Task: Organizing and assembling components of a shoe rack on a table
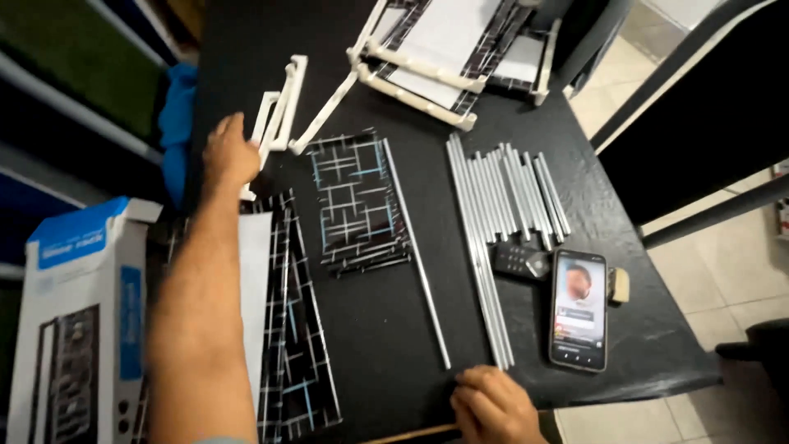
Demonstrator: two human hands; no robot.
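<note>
Beside left arm, blue-white box (pixel 78 321)

Bare forearms, 2 ringless hands (pixel 230 152)

Tall white-and-blue cardboard box (pixel 78 321) standing left of desk (pixel 394 345); phone (pixel 579 309) flat near right desk edge, rectangular screen lit.

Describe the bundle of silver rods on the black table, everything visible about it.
The silver rods look like thin metal tubes, lying loosely side by side on the black table, roughly parallel and slanted a little. Some are short; several at the left run much longer, down toward the right hand, which rests near their lower ends. One separate rod lies apart, beside the patterned panel. A small remote sits against them.
</note>
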